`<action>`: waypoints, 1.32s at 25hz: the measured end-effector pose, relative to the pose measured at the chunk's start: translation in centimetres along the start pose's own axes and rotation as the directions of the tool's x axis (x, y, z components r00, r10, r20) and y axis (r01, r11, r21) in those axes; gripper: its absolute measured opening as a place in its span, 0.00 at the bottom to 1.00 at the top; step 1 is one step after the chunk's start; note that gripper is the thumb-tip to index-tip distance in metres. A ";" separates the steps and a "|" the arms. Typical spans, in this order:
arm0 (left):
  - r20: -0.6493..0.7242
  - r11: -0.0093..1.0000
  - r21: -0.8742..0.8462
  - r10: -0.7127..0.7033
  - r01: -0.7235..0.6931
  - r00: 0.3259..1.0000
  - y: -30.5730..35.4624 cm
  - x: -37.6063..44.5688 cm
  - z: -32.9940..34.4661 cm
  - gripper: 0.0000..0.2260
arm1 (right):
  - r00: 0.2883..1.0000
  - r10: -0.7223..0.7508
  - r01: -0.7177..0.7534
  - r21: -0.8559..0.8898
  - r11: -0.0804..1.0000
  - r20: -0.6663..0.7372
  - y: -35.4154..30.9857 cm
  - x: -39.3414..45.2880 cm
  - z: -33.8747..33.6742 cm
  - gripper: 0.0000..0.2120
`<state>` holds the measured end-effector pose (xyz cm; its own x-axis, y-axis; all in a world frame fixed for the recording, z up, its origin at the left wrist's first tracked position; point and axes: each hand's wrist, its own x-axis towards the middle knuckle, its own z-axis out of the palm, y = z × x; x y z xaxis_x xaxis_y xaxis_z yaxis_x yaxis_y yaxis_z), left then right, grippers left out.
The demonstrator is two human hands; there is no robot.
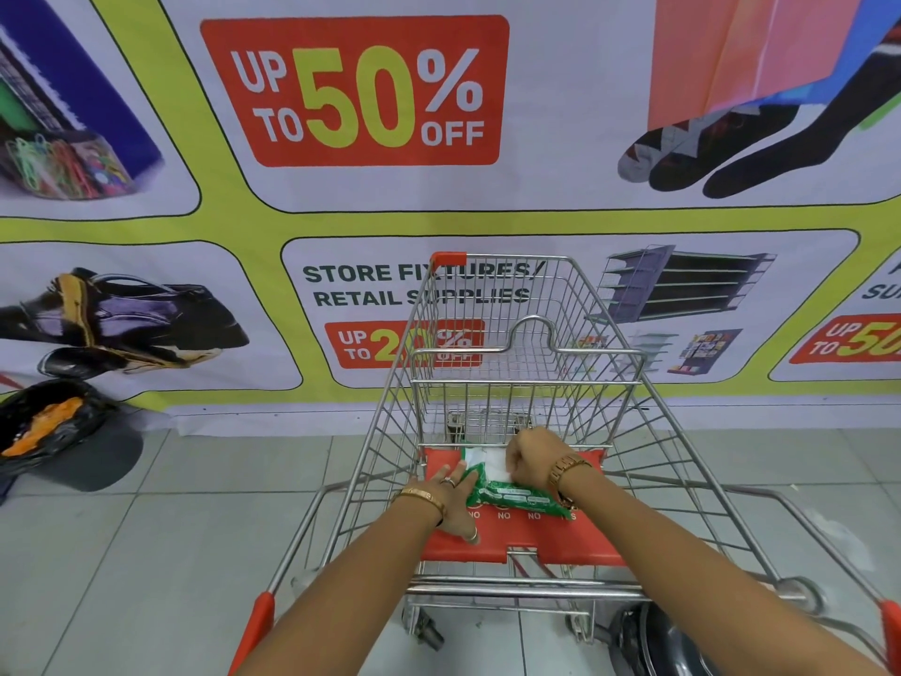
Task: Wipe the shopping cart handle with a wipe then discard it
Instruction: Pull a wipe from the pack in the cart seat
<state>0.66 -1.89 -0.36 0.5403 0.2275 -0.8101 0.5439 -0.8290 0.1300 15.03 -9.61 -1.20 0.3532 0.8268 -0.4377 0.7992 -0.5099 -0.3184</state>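
Both forearms are reaching in from the near edge, over the cart's handle bar, which itself is hidden under them apart from its red end caps (261,622). Beyond them, the shopping cart (512,304) is standing against a large sale banner (356,90), and a black-lined bin (53,431) is sitting on the floor at the far left, well apart from the cart. On the cart's red child-seat flap (536,539) a green wipe packet (517,495) is lying flat.

The left hand (451,505) is resting spread and flat, fingers open, pressing the packet's left end against the flap. The right hand (531,456) is curling closed at the packet's far end, pinching what looks like a white wipe (487,463) coming out of the opening; how firm the pinch is I cannot tell.

To do this pull well, the left hand should be pinning the packet while the right is drawing one sheet out slowly and low, so a second sheet is not trailing after it. Resealing the flap would be sensible before wiping.
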 end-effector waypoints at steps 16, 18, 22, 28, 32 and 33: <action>0.016 1.000 0.028 -0.005 0.004 1.000 -0.4 1.0 0.3 0.43 | 0.992 -0.014 0.033 0.145 0.989 -0.128 0.6 -0.1 -1.3 0.06; 0.014 1.000 0.024 -0.006 0.005 1.000 -0.4 1.2 0.4 0.43 | 0.990 0.000 0.028 0.196 0.980 -0.141 0.7 -0.3 -1.6 0.05; -0.004 1.000 0.030 -0.002 0.002 1.000 -0.5 1.3 0.4 0.43 | 0.988 0.018 0.021 0.252 0.968 -0.154 1.4 -1.0 -2.7 0.05; -0.025 1.000 -0.003 0.011 -0.011 1.000 -0.3 0.8 0.1 0.40 | 0.938 0.156 0.034 0.533 0.846 -0.309 1.1 -3.1 -6.0 0.10; -0.292 0.969 -0.178 0.117 -0.174 0.949 0.3 -1.1 -1.5 0.21 | 0.921 0.247 0.044 0.713 0.700 -0.300 0.3 -4.8 -7.9 0.13; -0.415 0.921 -0.290 0.123 -0.259 0.901 0.4 -1.7 -2.1 0.15 | 0.917 0.270 0.050 0.756 0.653 -0.295 0.0 -5.1 -8.3 0.13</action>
<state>1.32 -1.55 2.29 0.8206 0.3151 -0.4768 0.5470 -0.6746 0.4956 17.30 -11.86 7.97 0.6830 0.6901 -0.2395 0.1719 -0.4705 -0.8655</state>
